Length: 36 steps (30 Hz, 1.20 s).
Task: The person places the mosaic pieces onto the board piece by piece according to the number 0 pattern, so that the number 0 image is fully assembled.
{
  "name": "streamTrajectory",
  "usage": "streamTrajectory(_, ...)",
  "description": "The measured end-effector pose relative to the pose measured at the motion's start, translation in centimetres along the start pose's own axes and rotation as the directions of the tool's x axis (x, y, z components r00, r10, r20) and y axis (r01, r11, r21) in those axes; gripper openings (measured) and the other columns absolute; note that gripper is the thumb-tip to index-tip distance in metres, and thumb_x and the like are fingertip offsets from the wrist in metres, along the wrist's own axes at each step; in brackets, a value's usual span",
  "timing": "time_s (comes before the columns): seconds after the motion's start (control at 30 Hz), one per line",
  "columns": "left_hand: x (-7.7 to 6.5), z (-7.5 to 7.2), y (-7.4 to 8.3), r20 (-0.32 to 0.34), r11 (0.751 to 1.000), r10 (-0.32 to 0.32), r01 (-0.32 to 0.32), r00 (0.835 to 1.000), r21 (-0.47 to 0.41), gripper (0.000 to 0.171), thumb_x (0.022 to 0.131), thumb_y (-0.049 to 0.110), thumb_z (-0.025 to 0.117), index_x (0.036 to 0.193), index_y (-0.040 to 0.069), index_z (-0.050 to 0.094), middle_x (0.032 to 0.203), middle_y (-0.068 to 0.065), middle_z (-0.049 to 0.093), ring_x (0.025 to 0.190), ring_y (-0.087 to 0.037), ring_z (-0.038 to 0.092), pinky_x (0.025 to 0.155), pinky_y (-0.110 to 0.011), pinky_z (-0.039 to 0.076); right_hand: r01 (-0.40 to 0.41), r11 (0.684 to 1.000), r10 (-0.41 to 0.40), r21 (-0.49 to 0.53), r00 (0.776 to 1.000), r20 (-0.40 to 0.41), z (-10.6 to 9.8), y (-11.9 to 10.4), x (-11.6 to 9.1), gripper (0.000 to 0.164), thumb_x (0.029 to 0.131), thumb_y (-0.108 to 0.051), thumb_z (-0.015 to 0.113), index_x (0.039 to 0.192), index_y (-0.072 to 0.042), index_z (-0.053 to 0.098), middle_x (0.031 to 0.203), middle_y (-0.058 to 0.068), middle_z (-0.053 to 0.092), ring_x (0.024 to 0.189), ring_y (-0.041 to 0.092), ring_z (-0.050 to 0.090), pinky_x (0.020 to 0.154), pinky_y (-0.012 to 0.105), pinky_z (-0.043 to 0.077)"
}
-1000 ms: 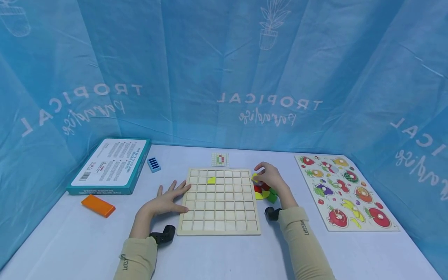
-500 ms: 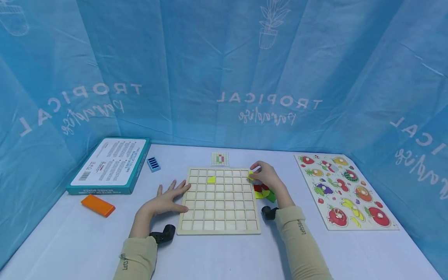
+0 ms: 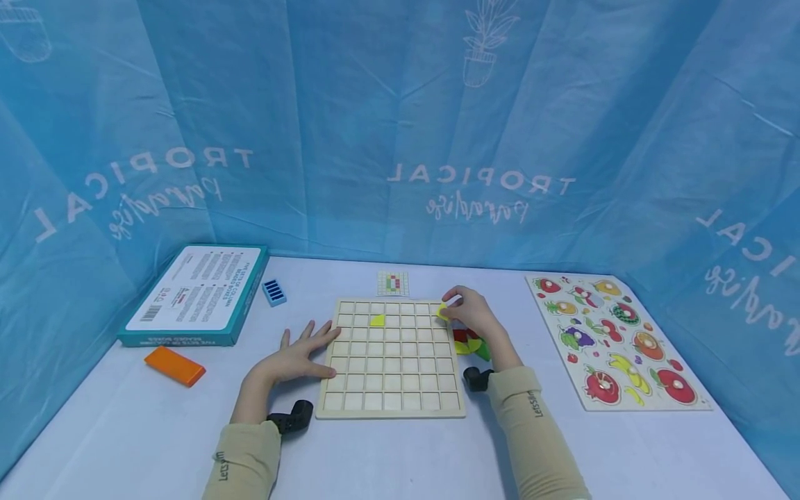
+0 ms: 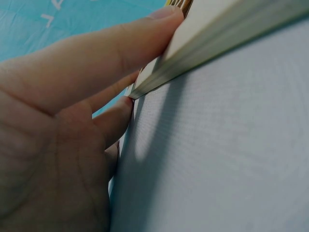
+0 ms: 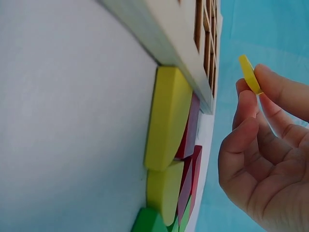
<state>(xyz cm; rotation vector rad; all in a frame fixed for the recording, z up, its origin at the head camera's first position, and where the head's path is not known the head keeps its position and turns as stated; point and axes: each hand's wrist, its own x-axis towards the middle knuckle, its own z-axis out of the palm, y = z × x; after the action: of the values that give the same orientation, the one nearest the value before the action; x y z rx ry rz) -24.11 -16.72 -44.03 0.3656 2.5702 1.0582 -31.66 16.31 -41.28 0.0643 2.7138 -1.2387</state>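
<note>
Between thumb and fingers my right hand [image 3: 473, 312] pinches a small yellow tile [image 5: 248, 74], held up over the far right corner of a wooden grid board [image 3: 392, 364]. One yellow tile [image 3: 378, 320] with a curved edge lies in a cell of the second row. My left hand [image 3: 294, 357] rests on the board's left edge, fingers spread and fairly straight; the left wrist view shows its thumb [image 4: 159, 24] on the rim. Beside the board's right edge lie loose red, yellow and green tiles [image 5: 169, 116], partly hidden by my right hand in the head view.
Behind the board lies a small printed pattern card [image 3: 392, 283]. To the left are a teal box [image 3: 194, 292], a blue slotted piece [image 3: 274, 292] and an orange block [image 3: 175, 366]. A fruit puzzle board [image 3: 619, 344] lies at the right. A blue curtain [image 3: 375, 125] hangs behind.
My right hand has moved left with the yellow tile, from beside the board to above its far right corner. The left hand has stayed in place.
</note>
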Motion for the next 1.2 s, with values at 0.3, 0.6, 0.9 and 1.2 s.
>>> streamTrajectory(0.3,0.1,-0.1,-0.1,0.001,1.000,0.005,-0.005,1.000,0.013,0.091,0.071,0.037,0.073,0.145,0.009,0.028,0.154,-0.016,0.010,0.139,-0.039,-0.010,0.102,-0.057,-0.025,0.052,0.998,-0.053,0.023,0.999,0.013,0.3,-0.8,0.0,0.024,0.084,-0.014,0.067,0.105,-0.008,0.059,0.091,0.011,0.062,0.078,0.021,0.061,0.069,0.031,0.052)
streamTrajectory(0.6,0.0,-0.2,-0.1,0.002,1.000,0.009,-0.009,1.000,0.018,0.092,0.071,0.037,0.074,0.145,0.009,0.028,0.153,-0.017,0.011,0.139,-0.039,-0.010,0.102,-0.058,-0.024,0.083,0.995,-0.084,0.055,0.996,0.027,0.6,-1.4,-0.4,0.021,0.086,-0.010,0.063,0.106,-0.006,0.059,0.092,0.012,0.062,0.080,0.022,0.061,0.072,0.034,0.053)
streamTrajectory(0.9,0.1,-0.1,-0.1,0.000,1.000,0.010,-0.010,1.000,0.018,0.092,0.070,0.037,0.074,0.145,0.009,0.029,0.153,-0.017,0.011,0.139,-0.039,-0.010,0.102,-0.058,-0.025,0.073,0.996,-0.075,0.058,0.997,0.033,1.1,-1.4,-0.1,0.018,0.086,-0.011,0.063,0.103,-0.007,0.060,0.090,0.010,0.062,0.076,0.022,0.060,0.064,0.028,0.050)
streamTrajectory(1.2,0.0,0.0,-0.1,-0.002,1.000,0.011,-0.011,1.000,0.019,0.091,0.070,0.036,0.074,0.145,0.009,0.029,0.154,-0.016,0.011,0.139,-0.038,-0.010,0.103,-0.057,-0.025,0.087,0.994,-0.089,0.067,0.995,0.042,1.7,-1.6,-0.2,0.016,0.086,-0.012,0.063,0.102,-0.008,0.060,0.088,0.009,0.063,0.075,0.021,0.060,0.066,0.030,0.050)
